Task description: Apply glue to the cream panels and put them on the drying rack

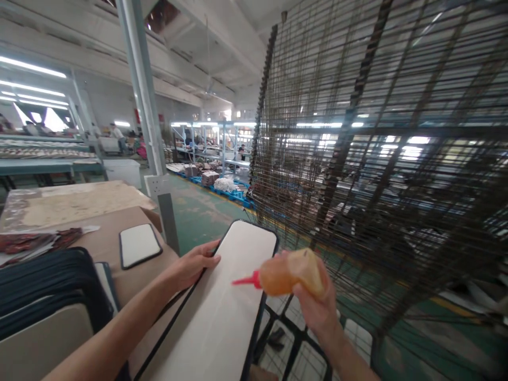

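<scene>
A long white panel (222, 312) with a dark edge and rounded corners lies tilted in front of me. My left hand (194, 267) grips its left edge, thumb on the white face and fingers at the rim. In my right hand (317, 296) is a squeeze bottle (281, 274) of amber liquid, held on its side. Its red nozzle points left, over the middle of the panel. Whether the tip touches the surface cannot be made out.
A brown table (130, 219) at the left bears a small white panel (139, 245) and a stack of dark-edged panels (43, 296). Tall wire racks (357, 132) stand at the right. A metal post (145, 90) rises behind the table.
</scene>
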Motion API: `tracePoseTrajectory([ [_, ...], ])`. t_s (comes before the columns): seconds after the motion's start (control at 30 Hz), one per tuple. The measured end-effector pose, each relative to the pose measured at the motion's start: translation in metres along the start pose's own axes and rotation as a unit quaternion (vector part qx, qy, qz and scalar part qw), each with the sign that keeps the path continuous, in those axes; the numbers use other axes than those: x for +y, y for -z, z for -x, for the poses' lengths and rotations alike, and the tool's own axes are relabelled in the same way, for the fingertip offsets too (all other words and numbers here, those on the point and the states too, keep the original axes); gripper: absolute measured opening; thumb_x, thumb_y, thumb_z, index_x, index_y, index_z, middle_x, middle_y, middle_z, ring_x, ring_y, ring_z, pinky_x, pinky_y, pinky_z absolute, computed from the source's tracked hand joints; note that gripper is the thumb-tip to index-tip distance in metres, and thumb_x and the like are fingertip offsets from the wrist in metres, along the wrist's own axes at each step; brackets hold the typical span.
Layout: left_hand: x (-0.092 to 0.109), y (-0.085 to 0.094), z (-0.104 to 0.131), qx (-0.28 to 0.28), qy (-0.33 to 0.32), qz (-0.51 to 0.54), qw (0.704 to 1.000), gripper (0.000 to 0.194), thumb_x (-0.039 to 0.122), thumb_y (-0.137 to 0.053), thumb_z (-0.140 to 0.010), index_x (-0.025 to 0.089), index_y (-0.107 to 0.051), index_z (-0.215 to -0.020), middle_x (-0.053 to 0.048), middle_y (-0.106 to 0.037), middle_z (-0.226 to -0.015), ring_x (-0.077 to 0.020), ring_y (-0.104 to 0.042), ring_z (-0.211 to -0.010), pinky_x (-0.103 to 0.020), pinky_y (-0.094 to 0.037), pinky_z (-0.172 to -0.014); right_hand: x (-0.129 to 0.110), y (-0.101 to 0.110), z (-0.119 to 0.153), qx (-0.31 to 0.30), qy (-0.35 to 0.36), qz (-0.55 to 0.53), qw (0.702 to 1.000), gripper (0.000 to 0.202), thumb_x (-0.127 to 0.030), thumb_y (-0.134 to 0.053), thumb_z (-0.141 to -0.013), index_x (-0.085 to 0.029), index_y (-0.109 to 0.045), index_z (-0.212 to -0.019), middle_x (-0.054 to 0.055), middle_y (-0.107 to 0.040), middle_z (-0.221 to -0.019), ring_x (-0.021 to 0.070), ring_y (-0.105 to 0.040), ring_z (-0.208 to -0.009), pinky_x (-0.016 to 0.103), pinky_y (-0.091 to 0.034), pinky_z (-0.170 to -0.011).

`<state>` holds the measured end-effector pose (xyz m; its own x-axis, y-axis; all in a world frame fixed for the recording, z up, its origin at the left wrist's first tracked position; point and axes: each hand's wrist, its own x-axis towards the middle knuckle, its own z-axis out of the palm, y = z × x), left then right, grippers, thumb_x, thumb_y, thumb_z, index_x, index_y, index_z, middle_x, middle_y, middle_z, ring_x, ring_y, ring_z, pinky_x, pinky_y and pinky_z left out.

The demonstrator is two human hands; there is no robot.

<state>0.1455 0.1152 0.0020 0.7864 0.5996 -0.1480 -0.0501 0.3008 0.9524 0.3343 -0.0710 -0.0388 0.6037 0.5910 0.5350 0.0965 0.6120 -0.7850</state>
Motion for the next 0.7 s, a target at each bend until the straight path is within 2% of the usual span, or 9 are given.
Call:
tracePoseTrajectory([
  [0.07,0.002,-0.01,0.005,-0.01,0.009,-0.003,1.0,0.079,0.019,-0.079,-0.06,0.015,-0.051,-0.134,-0.01,-0.075,-0.098,-0.0264,-0.07,-0.078,-0.031,-0.054,-0.068,-0.007,0.006,-0.022,0.025,0.015,-0.003,1.0,0.059,-0.034,-0.08,-0.066,-0.025,-0.055,-0.118,0.01,-0.066,-0.119,0.0319,-0.06,-0.111,0.055,-0.041,-0.102],
  [0.13,0.004,-0.015,0.008,-0.009,0.007,-0.002,1.0,0.081,0.019,-0.079,-0.059,0.014,-0.051,-0.134,-0.01,-0.075,-0.098,-0.0261,-0.07,-0.077,-0.031,-0.054,-0.068,-0.007,0.012,-0.023,0.015,0.011,-0.013,1.0,0.056,-0.033,-0.078,-0.069,-0.026,-0.054,-0.119,0.009,-0.066,-0.119,0.0309,-0.061,-0.111,0.054,-0.04,-0.103],
  [0.27,0.001,-0.013,0.007,0.001,-0.003,-0.011,1.0,0.083,0.02,-0.079,-0.059,0.012,-0.049,-0.136,-0.01,-0.075,-0.096,-0.0251,-0.069,-0.073,-0.03,-0.054,-0.065,0.003,0.021,0.02,-0.084,-0.061,-0.06,0.993,0.058,-0.034,-0.076,-0.071,-0.028,-0.051,-0.123,0.01,-0.068,-0.117,0.0316,-0.063,-0.108,0.052,-0.046,-0.098],
  [0.33,-0.001,-0.01,0.006,0.009,-0.01,-0.017,1.0,0.081,0.021,-0.079,-0.06,0.013,-0.049,-0.136,-0.01,-0.075,-0.097,-0.025,-0.069,-0.074,-0.03,-0.054,-0.064,0.002,0.022,0.031,-0.106,-0.072,-0.077,0.989,0.059,-0.033,-0.076,-0.071,-0.029,-0.051,-0.124,0.01,-0.068,-0.117,0.0327,-0.064,-0.107,0.052,-0.048,-0.095],
  [0.4,-0.003,-0.01,0.006,0.006,-0.01,-0.018,1.0,0.079,0.021,-0.079,-0.061,0.015,-0.051,-0.135,-0.009,-0.075,-0.099,-0.0252,-0.069,-0.075,-0.03,-0.054,-0.065,-0.005,0.021,0.022,-0.072,-0.049,-0.083,0.993,0.057,-0.031,-0.075,-0.072,-0.028,-0.051,-0.124,0.009,-0.068,-0.118,0.0316,-0.063,-0.109,0.053,-0.046,-0.098],
  [0.47,-0.003,-0.011,0.007,-0.001,-0.006,-0.015,1.0,0.077,0.021,-0.079,-0.062,0.017,-0.053,-0.134,-0.009,-0.075,-0.1,-0.0253,-0.07,-0.076,-0.03,-0.054,-0.066,-0.014,0.022,0.002,-0.013,-0.014,-0.081,0.997,0.056,-0.03,-0.075,-0.072,-0.026,-0.052,-0.123,0.008,-0.068,-0.118,0.0299,-0.061,-0.111,0.053,-0.041,-0.103],
  [0.53,-0.003,-0.013,0.008,-0.001,-0.002,-0.008,1.0,0.076,0.021,-0.079,-0.062,0.019,-0.054,-0.134,-0.008,-0.075,-0.1,-0.0256,-0.07,-0.077,-0.03,-0.054,-0.068,-0.019,0.024,-0.014,0.018,0.007,-0.075,0.997,0.054,-0.03,-0.076,-0.071,-0.024,-0.054,-0.12,0.009,-0.068,-0.116,0.0299,-0.06,-0.112,0.053,-0.038,-0.105],
  [0.6,-0.005,-0.012,0.008,0.01,0.005,-0.004,1.0,0.077,0.02,-0.08,-0.061,0.019,-0.054,-0.134,-0.009,-0.075,-0.099,-0.0255,-0.07,-0.076,-0.031,-0.055,-0.069,-0.016,0.027,-0.011,0.012,0.0,-0.066,0.998,0.053,-0.029,-0.077,-0.071,-0.024,-0.055,-0.119,0.009,-0.068,-0.116,0.0302,-0.061,-0.111,0.054,-0.04,-0.104],
  [0.7,-0.009,-0.007,0.006,0.032,0.009,-0.002,0.999,0.078,0.019,-0.08,-0.061,0.018,-0.053,-0.134,-0.009,-0.075,-0.096,-0.0245,-0.07,-0.073,-0.03,-0.055,-0.068,-0.004,0.031,0.021,-0.054,-0.047,-0.073,0.995,0.055,-0.031,-0.076,-0.071,-0.025,-0.053,-0.12,0.011,-0.069,-0.114,0.0331,-0.064,-0.106,0.056,-0.045,-0.098],
])
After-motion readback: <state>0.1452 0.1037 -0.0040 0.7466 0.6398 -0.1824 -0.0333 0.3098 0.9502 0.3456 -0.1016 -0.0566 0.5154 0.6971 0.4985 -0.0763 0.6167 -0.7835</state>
